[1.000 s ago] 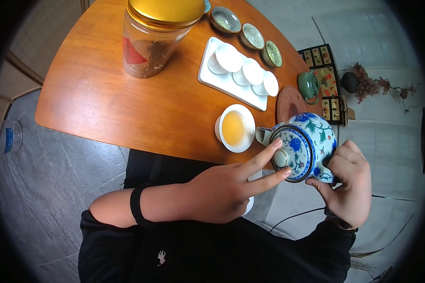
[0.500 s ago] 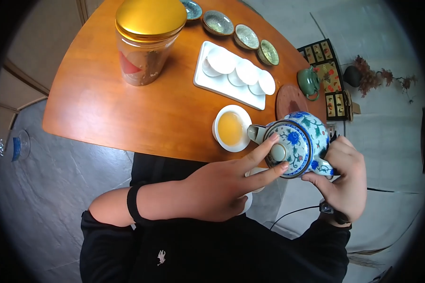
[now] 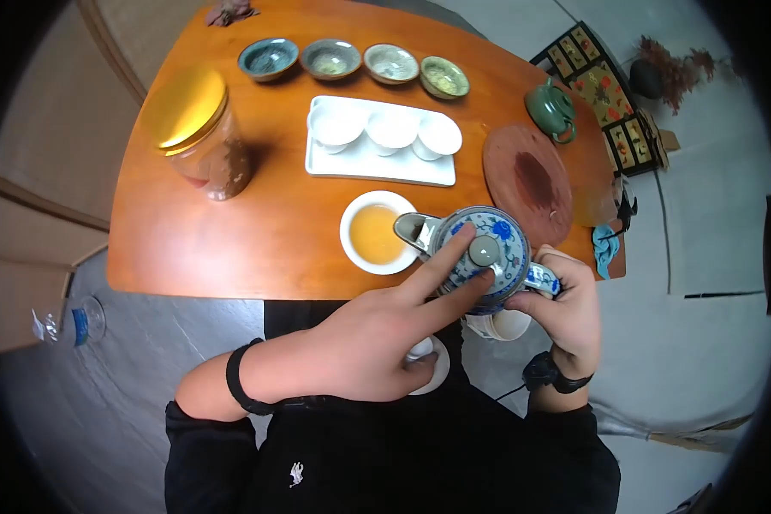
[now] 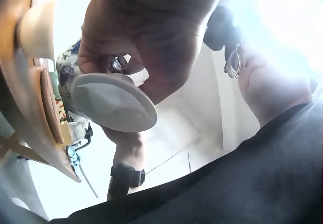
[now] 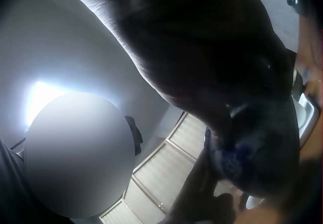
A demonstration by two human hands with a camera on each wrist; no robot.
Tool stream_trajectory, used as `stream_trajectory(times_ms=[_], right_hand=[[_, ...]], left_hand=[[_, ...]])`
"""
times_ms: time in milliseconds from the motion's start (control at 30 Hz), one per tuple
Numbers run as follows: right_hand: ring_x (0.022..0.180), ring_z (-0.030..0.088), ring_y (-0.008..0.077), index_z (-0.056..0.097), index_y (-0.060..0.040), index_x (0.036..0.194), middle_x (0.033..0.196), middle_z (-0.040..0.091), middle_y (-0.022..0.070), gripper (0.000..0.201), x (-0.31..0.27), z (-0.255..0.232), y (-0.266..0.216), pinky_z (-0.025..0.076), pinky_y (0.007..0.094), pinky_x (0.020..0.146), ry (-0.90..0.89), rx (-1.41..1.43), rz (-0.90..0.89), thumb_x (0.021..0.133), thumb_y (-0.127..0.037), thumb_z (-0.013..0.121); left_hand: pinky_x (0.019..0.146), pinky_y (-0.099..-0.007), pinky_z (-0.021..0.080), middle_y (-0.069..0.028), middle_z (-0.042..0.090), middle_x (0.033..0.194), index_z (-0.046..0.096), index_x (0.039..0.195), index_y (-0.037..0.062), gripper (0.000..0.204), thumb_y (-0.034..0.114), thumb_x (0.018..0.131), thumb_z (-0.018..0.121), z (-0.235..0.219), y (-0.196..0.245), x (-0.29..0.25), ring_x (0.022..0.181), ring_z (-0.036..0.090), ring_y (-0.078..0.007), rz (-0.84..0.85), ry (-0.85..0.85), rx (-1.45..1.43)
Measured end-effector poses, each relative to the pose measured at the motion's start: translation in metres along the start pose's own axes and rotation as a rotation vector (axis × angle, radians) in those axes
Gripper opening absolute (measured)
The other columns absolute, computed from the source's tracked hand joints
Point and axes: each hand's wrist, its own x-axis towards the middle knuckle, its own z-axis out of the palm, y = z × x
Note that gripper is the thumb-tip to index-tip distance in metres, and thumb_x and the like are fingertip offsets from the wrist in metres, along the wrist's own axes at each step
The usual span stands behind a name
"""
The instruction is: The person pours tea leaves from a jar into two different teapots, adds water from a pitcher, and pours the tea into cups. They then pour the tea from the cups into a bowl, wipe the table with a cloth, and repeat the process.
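My right hand (image 3: 565, 304) grips the handle of a blue-and-white flowered teapot (image 3: 503, 230). Two extended fingers of my left hand (image 3: 364, 338) rest on the teapot's lid, either side of its round knob (image 3: 484, 250). Below that palm, the other fingers hold a white lid (image 4: 113, 103) by its knob; in the head view the hand partly hides it. The teapot's spout (image 3: 413, 230) overlaps the right rim of a white bowl (image 3: 348, 230) with amber tea in it. In the right wrist view the teapot (image 5: 257, 148) is dark.
Behind the bowl stands a white tray (image 3: 377, 174) with three white cups. Farther back are several glazed bowls (image 3: 330, 60). A gold-lidded jar (image 3: 188, 120) is at left; a reddish round board (image 3: 505, 158) and green teapot (image 3: 550, 107) are at right. A pale cup (image 3: 512, 325) shows below the flowered teapot.
The head view has shifted, showing more of the table's far side. The teapot's spout has come over the bowl's rim, and its lid now faces up more. Both hands keep their holds.
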Motion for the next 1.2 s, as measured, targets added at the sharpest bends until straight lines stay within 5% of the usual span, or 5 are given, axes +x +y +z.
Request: stream_trajectory(times_ms=[233, 367, 533, 700, 1200], right_hand=[[0.068, 0.048, 0.0155, 0.060, 0.0001, 0.070, 0.069, 0.050, 0.0035, 0.029, -0.019, -0.036, 0.003, 0.036, 0.0315, 0.062, 0.223, 0.130, -0.067, 0.062, 0.000, 0.088], [0.078, 0.058, 0.0082, 0.067, 0.0001, 0.088, 0.083, 0.066, 0.0003, 0.023, -0.026, -0.066, -0.001, 0.046, 0.0246, 0.072, 0.404, 0.401, -0.031, 0.073, 0.001, 0.084], [0.088, 0.063, 0.0075, 0.070, 0.0046, 0.103, 0.095, 0.071, 0.0019, 0.025, -0.005, -0.093, 0.057, 0.050, 0.0227, 0.081, 0.494, 0.399, -0.095, 0.083, -0.005, 0.083], [0.087, 0.061, 0.0068, 0.071, 0.0034, 0.101, 0.095, 0.071, 0.0019, 0.021, 0.030, -0.080, 0.133, 0.050, 0.0230, 0.079, 0.526, 0.573, -0.103, 0.087, -0.008, 0.081], [0.080, 0.057, 0.0059, 0.069, 0.0007, 0.095, 0.087, 0.068, -0.0005, 0.022, 0.064, -0.067, 0.209, 0.048, 0.0244, 0.071, 0.519, 0.559, -0.014, 0.089, -0.016, 0.082]], left_hand=[[0.079, -0.0343, 0.058, -0.0289, 0.013, 0.167, 0.045, 0.152, 0.0046, 0.081, -0.001, 0.073, 0.065, -0.025, 0.070, 0.053, 0.117, 0.066, -0.0419, 0.012, -0.174, 0.188], [0.065, -0.0293, 0.054, -0.0209, 0.031, 0.165, 0.055, 0.146, 0.0045, 0.076, -0.001, 0.070, 0.061, -0.034, 0.092, 0.112, 0.083, 0.068, -0.0197, 0.168, -0.174, 0.240], [0.098, -0.0368, 0.051, -0.0296, 0.040, 0.156, 0.057, 0.140, -0.0029, 0.067, 0.016, 0.076, 0.067, -0.038, 0.094, 0.196, 0.122, 0.063, -0.0376, 0.101, -0.299, 0.378], [0.073, -0.0294, 0.051, -0.0142, 0.035, 0.165, 0.054, 0.149, 0.0094, 0.074, 0.006, 0.077, 0.071, -0.017, 0.049, 0.248, 0.077, 0.060, -0.0142, -0.006, -0.363, 0.433], [0.088, -0.0286, 0.050, -0.0120, 0.016, 0.172, 0.048, 0.153, 0.0087, 0.076, 0.004, 0.081, 0.068, -0.002, -0.021, 0.289, 0.103, 0.060, -0.0114, -0.157, -0.477, 0.268]])
